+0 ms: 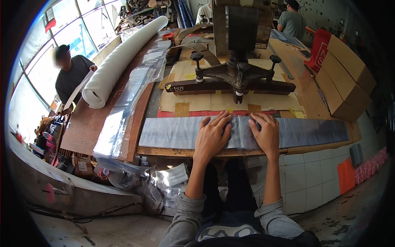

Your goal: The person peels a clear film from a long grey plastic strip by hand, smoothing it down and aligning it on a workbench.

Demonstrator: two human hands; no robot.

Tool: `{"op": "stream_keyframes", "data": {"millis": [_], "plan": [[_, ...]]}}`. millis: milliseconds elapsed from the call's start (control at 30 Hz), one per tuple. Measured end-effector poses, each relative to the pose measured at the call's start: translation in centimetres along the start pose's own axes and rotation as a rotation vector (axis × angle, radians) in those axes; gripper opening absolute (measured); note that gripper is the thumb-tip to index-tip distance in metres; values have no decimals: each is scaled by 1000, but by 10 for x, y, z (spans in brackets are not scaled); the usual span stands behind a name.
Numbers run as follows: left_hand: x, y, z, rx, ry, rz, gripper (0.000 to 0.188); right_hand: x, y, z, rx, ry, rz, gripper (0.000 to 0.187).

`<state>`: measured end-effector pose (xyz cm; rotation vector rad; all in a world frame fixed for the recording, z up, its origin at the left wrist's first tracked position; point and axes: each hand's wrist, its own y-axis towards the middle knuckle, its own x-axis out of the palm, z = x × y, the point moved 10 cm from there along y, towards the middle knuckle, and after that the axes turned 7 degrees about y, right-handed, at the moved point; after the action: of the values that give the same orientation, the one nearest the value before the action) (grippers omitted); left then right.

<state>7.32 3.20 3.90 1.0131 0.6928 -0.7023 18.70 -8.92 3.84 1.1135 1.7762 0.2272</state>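
A long strip of clear, bluish plastic sheeting (170,132) lies along the front edge of the wooden workbench. Both my hands rest on its middle, a short gap apart. My left hand (211,137) lies palm down with its fingers stretched toward the far edge of the strip. Likewise flat, my right hand (266,132) has its fingers extended and slightly spread. Just beyond my fingertips runs a red strip (193,114) at the front of a pale board (187,102). Above that board hangs a press with a long dark metal bar (269,87).
A thick white roll (123,61) and more clear plastic sheeting (127,96) lie on the brown board at left. Cardboard boxes (339,88) and a red bag (319,49) stand at right. One person (72,76) is at far left, another (291,22) at the back.
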Motion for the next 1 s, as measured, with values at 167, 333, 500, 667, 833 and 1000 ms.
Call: {"op": "stream_keyframes", "data": {"millis": [167, 333, 500, 667, 833, 1000], "plan": [[-1, 0, 1, 3, -24, 19, 30, -1, 0, -1, -9, -8, 7, 29], [-5, 2, 3, 15, -21, 44, 28, -3, 3, 0, 0, 46, -8, 32], [-11, 1, -5, -64, 111, 122, 35, -3, 6, -1, -2, 112, -65, 32], [-4, 4, -8, -85, 34, 37, 39, -3, 11, 6, 26, 358, -89, 29], [-2, 4, -4, -44, 32, 30, 40, 0, 15, 15, 152, 660, -140, 28], [-2, 3, -3, -57, 45, 19, 38, 13, 12, 25, 367, 804, -211, 29]]}}
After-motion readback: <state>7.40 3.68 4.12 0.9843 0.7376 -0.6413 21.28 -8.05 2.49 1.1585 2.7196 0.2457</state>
